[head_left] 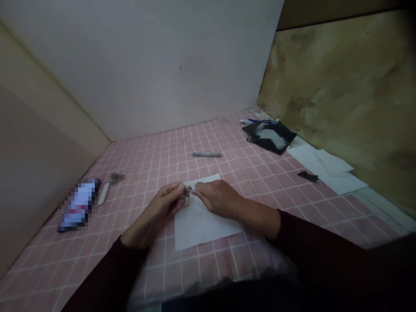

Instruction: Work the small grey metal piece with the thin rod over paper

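Working on a small grey piece [187, 191] seems in hand: the left hand [169, 197] pinches it toward the white sheet's [204, 232] ten o'clock; the right hand [217, 196] curls at its three o'clock, grip unclear. Continuing calls for steadiness.

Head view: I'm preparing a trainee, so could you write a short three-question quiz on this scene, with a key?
1. What colour is the small item in the left hand?
2. True or false: the grey rod lies apart from the white sheet under the right hand.
3. On which side of the pink checked surface is the black sheet with a whitish patch? A) left B) middle C) right

Key: 1. Grey. 2. True. 3. C.
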`<move>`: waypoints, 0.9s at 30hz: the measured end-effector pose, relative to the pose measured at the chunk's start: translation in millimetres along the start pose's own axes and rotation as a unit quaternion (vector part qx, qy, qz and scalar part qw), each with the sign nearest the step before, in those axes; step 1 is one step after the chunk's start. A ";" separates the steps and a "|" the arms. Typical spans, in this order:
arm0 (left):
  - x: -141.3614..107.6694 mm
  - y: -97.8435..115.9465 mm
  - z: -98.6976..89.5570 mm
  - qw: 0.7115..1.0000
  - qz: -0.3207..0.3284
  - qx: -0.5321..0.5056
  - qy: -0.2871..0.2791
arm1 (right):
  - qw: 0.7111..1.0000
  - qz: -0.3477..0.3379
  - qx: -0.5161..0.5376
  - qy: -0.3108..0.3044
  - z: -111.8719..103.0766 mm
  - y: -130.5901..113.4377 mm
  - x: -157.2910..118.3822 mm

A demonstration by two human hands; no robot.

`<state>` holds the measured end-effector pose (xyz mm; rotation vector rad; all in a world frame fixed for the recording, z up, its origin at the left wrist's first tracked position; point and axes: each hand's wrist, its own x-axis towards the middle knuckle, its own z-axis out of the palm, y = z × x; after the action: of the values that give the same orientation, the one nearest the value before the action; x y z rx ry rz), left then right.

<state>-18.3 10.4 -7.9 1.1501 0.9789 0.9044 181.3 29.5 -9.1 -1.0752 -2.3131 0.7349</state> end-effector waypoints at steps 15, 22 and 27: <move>-2.2 -0.4 5.8 0.999 0.050 -0.015 0.010 | 0.935 0.121 0.291 -0.163 -5.5 4.2 4.9; 0.1 -0.8 4.3 0.999 0.017 -0.024 0.026 | 1.000 0.010 0.002 -0.011 -1.3 1.4 2.3; -0.6 0.9 7.1 0.996 0.081 -0.032 0.018 | 0.866 0.167 0.411 -0.231 -6.4 -0.5 4.5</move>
<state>-11.8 7.8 -6.1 1.1756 0.8884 1.0817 182.4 34.5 -3.1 -0.9315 -1.7775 2.0660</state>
